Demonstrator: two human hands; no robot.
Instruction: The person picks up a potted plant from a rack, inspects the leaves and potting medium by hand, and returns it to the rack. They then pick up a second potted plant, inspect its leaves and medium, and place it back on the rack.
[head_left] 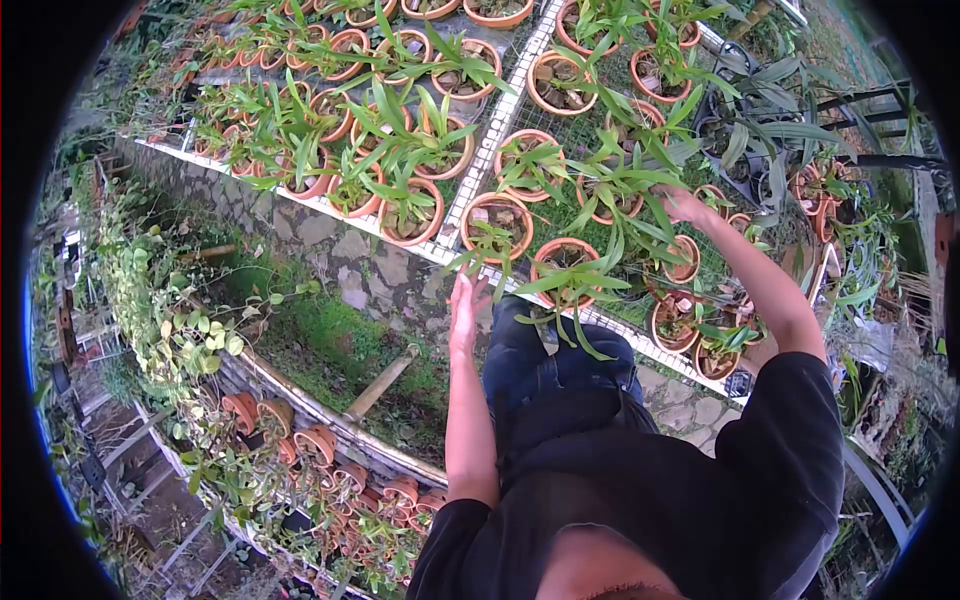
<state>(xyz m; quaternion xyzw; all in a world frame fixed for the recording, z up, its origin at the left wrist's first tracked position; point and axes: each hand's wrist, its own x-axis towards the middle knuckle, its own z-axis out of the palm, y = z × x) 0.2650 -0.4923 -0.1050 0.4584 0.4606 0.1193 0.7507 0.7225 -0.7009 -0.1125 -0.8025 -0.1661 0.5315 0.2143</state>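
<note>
My left hand [466,308] is open beside the tiled edge of the bench, its fingers stretched up just below a clay pot [497,228] with a small leafy plant. Over on the right, my right hand [685,206] reaches in among the long green leaves of a potted plant [618,182]. Leaves partly cover its fingertips, so I cannot make out whether it grips a leaf. Between my hands, a clay pot [566,272] at the front edge holds a plant whose strap-like leaves droop over the rim.
White tiled strips [490,140] edge and divide the bench, which bears several rows of potted plants. Smaller clay pots [676,322] stand at the right. Stone paving [345,245] runs along the front. More pots [315,445] line a curved ledge at lower left.
</note>
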